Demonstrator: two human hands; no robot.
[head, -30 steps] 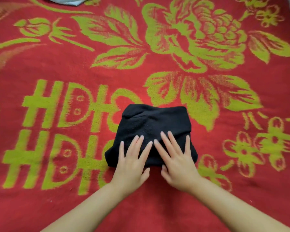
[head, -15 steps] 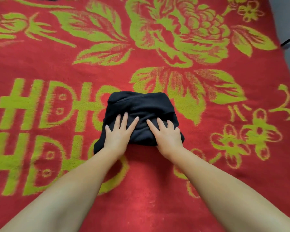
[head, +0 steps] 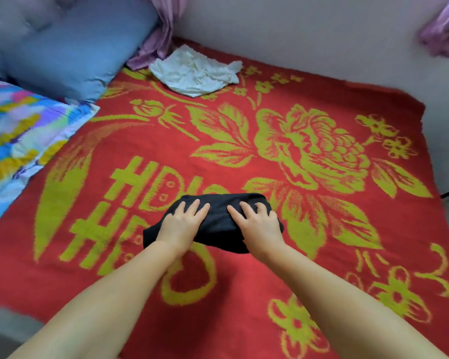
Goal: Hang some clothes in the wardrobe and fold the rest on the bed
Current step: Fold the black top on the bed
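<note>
Black garment (head: 218, 218) folded small, mid-bed on the blanket (head: 322, 268) | long axis left-right | left hand (head: 178, 225), right hand (head: 261, 226) flat on its near half, fingers spread, gripping nothing | both equally near | white cloth (head: 195, 72) far.

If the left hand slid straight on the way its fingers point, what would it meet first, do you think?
Probably only bare red blanket beyond the black garment that the left hand rests on; the white cloth lies farther along, roughly in line.

- Bed, covered by a red blanket (head: 244, 294) with yellow-green floral pattern.
- Folded black garment (head: 218, 224): centre.
- Crumpled white cloth (head: 195, 73): far edge.
- Blue pillow (head: 70, 50) and multicoloured quilt (head: 18, 130): left side.
</note>
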